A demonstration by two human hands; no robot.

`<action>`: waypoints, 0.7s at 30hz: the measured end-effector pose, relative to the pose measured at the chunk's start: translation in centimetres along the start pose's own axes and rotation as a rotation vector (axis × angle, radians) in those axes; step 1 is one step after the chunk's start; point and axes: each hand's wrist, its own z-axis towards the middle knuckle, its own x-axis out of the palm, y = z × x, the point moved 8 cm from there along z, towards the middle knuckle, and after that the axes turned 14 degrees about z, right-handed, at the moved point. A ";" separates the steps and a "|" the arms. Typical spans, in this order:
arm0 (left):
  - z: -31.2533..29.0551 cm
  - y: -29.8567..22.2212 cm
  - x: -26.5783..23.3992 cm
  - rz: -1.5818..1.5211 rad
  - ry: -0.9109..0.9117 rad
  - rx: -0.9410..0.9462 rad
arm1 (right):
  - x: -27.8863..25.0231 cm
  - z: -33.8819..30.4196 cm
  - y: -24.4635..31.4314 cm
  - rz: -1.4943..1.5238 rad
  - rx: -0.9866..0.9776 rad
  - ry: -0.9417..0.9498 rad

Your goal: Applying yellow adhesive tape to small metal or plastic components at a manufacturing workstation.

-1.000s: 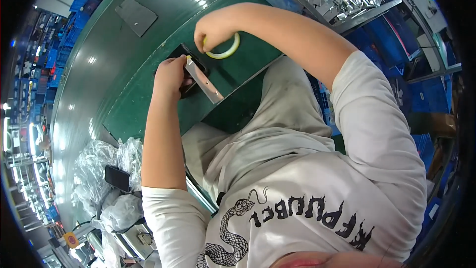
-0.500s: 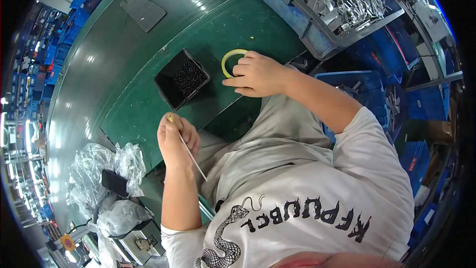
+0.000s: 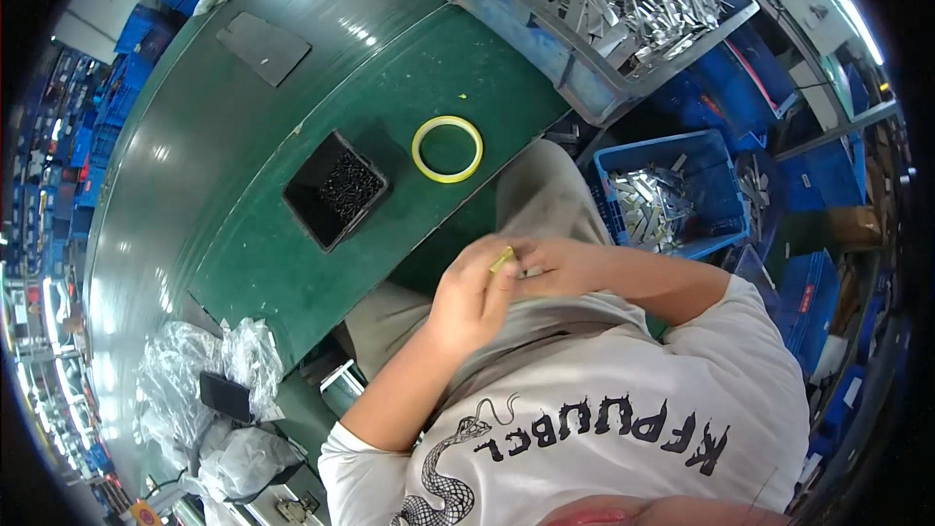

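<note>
My left hand (image 3: 471, 300) is closed in front of my lap, with a small yellow tape end (image 3: 502, 258) sticking up between thumb and fingers. The thin metal strip it belongs to is mostly hidden by the hands. Against it, my right hand (image 3: 552, 267) has come in from the side; its fingers are partly hidden and blurred, so their grip is unclear. Beyond the hands, a roll of yellow tape (image 3: 450, 177) lies flat on the green bench mat (image 3: 268, 268). To its left stands a black box (image 3: 314, 177) holding many small black parts (image 3: 351, 187).
A large blue-grey crate (image 3: 506, 24) of metal strips stands at the far right. Below it, a blue basket (image 3: 716, 161) holds more strips. A grey plate (image 3: 263, 47) lies at the far left. Clear plastic bags (image 3: 180, 360) and a dark block (image 3: 225, 395) are at the near left.
My right hand has left the tape roll and drawn back to my lap. My left hand, with the strip, has moved right to meet it. The roll now lies untouched.
</note>
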 end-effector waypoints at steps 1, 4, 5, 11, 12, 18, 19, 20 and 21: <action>0.4 -0.8 0.4 0.150 -0.011 0.144 | -0.9 -0.4 1.5 -0.131 -0.064 -0.005; -0.7 0.2 0.1 0.147 0.146 -0.058 | -6.8 -5.5 2.1 -0.628 0.125 -0.099; -1.8 1.6 -0.2 0.150 0.178 -0.067 | -9.0 -7.5 1.7 -0.666 0.215 -0.125; -8.0 6.1 -4.8 0.062 0.030 -0.442 | -18.4 -16.8 6.7 -1.118 0.473 -0.496; -8.9 7.1 -5.0 0.052 0.016 -0.471 | -18.1 -16.2 9.6 -1.100 0.295 -0.549; -8.5 8.3 -4.7 0.056 0.008 -0.439 | -20.2 -9.0 21.3 -1.254 -0.075 -0.773; -8.1 8.0 -4.5 0.105 0.028 -0.405 | -21.5 -7.4 22.2 -1.249 -0.044 -0.805; -8.0 7.6 -4.5 0.161 0.013 -0.374 | -22.7 -5.2 23.1 -1.304 0.011 -0.783; -8.2 7.6 -4.5 0.165 0.012 -0.360 | -26.3 -3.9 22.2 -1.185 0.020 -0.806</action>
